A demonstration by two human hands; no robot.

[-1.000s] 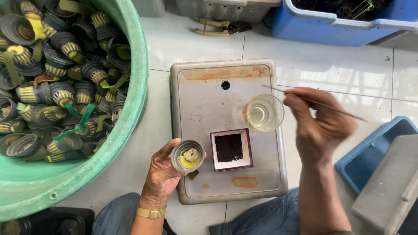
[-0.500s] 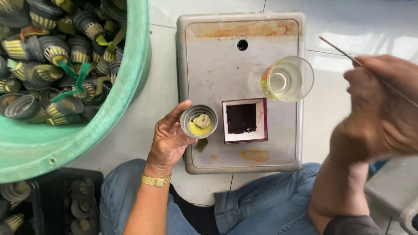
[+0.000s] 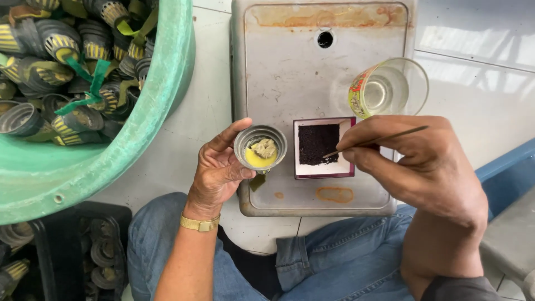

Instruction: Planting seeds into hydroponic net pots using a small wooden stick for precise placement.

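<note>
Low in the frame the left hand (image 3: pixel 217 170) cups a small round cup (image 3: pixel 260 147) of yellowish paste, the right hand (image 3: pixel 415 159) pinches a thin stick (image 3: pixel 374 139) over the square dish (image 3: pixel 323 147) of dark grains — beyond, a glass (image 3: pixel 390 89) on the grey surface (image 3: pixel 290 72), a green tub (image 3: pixel 83 161) upper left.

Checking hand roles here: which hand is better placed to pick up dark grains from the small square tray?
Right hand: it holds the thin stick, tip at the square tray; the left hand holds a small cup.
</note>
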